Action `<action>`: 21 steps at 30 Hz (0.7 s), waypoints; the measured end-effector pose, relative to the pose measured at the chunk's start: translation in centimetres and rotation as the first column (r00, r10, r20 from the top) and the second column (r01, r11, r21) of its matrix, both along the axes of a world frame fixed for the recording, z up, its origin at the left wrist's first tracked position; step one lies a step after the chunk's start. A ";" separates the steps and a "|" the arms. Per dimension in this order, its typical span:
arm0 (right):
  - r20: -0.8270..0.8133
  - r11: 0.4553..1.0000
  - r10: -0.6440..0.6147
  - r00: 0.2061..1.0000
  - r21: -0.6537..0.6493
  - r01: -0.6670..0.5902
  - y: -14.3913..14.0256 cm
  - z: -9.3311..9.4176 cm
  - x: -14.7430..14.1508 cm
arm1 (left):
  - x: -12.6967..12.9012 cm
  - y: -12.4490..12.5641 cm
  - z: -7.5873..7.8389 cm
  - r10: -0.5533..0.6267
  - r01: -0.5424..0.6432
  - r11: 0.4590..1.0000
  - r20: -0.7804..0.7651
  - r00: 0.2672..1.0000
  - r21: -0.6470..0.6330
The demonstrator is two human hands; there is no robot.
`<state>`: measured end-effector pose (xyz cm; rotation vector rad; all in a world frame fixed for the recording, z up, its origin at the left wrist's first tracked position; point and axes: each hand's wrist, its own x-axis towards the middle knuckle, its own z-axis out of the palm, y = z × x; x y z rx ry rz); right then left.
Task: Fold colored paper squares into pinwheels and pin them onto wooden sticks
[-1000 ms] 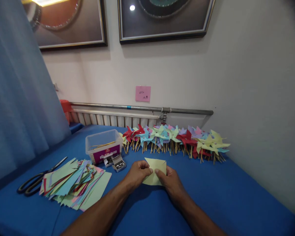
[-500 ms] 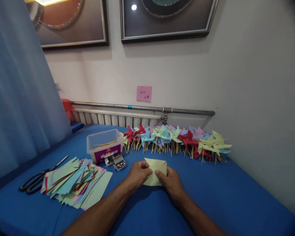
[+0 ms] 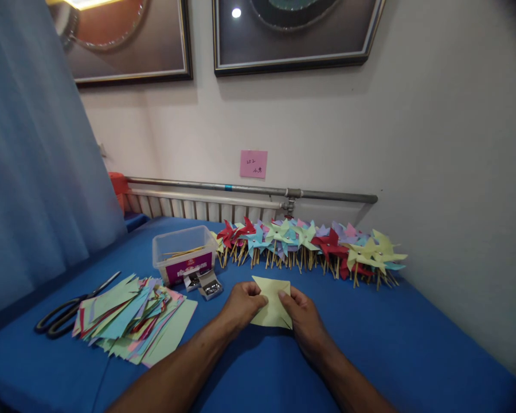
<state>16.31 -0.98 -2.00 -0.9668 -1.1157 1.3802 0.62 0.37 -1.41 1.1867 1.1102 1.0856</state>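
The left hand [image 3: 243,305] and the right hand [image 3: 304,318] grasp a pale yellow-green paper square [image 3: 272,312] between them, over the near middle of the blue surface [image 3: 370,344]; the left hand pinches its left edge, thumb on top; the right hand grips its right edge, thumb lying near the far right corner; a slit shows at the near right corner. To the left lies a loose, fanned pile of coloured paper [image 3: 133,321], with open black-handled scissors [image 3: 64,315] at its far left side; beyond the pile stands a clear tub [image 3: 161,252] holding thin sticks [image 3: 183,252]; two small boxes [image 3: 214,295] sit against its near right corner, the right one containing shiny metal pieces; along the far side, right of the tub, a dense row of many-coloured pinwheels [image 3: 301,238] rests on the surface.
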 end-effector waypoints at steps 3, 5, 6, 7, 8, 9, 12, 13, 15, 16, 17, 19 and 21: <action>-0.045 1.000 -0.014 0.999 0.005 0.014 -0.1 0.0 0.0 | 0.0 0.2 -0.3 0.002 -0.002 1.000 -0.008 1.000 0.006; -0.048 0.999 -0.031 0.998 0.011 0.031 -0.1 0.1 0.0 | 0.0 0.3 -0.5 -0.001 0.001 1.000 -0.016 1.000 0.014; -0.045 0.999 -0.037 0.998 0.017 0.038 -0.1 0.1 0.0 | 0.0 0.4 -0.6 0.000 0.000 1.000 -0.022 1.000 0.017; -0.043 0.999 -0.042 0.998 0.024 0.043 -0.2 0.2 0.0 | 0.0 0.4 -0.6 0.005 -0.004 1.000 -0.031 0.999 0.019; -0.041 0.998 -0.048 0.998 0.031 0.050 -0.2 0.4 0.0 | 0.0 0.4 -0.7 0.013 -0.012 1.000 -0.044 0.999 0.019; -0.038 0.997 -0.059 0.998 0.040 0.061 -0.4 0.6 0.0 | 0.0 0.4 -0.7 0.021 -0.020 1.000 -0.056 0.998 0.016; -0.036 0.994 -0.086 0.996 0.062 0.088 -0.8 1.3 -0.3 | 0.0 0.4 -0.5 0.042 -0.041 0.999 -0.072 0.997 0.004; -0.037 0.994 -0.088 0.995 0.065 0.090 -0.9 1.5 -0.3 | 0.1 0.3 -0.4 0.045 -0.045 0.999 -0.071 0.996 0.000; -0.041 0.993 -0.095 0.995 0.064 0.098 -0.9 1.7 -0.4 | 0.1 0.1 -0.3 0.043 -0.043 0.999 -0.067 0.997 0.002; -0.035 0.992 -0.108 0.994 0.064 0.110 -0.8 1.7 -0.4 | 0.2 0.0 -0.3 0.037 -0.037 0.999 -0.064 0.997 0.005; -0.016 0.989 -0.127 0.992 0.069 0.128 -0.7 1.6 -0.3 | 0.2 -0.1 -0.2 0.022 -0.022 1.000 -0.060 0.998 0.008; 0.065 0.983 -0.165 0.984 0.092 0.159 -0.5 1.4 -0.1 | 0.3 -0.2 -0.3 -0.021 0.022 1.000 -0.044 0.999 0.011; 0.176 0.972 -0.208 0.962 0.145 0.184 -0.3 1.2 0.2 | 0.5 -0.3 -0.5 -0.054 0.054 0.999 -0.028 0.998 0.009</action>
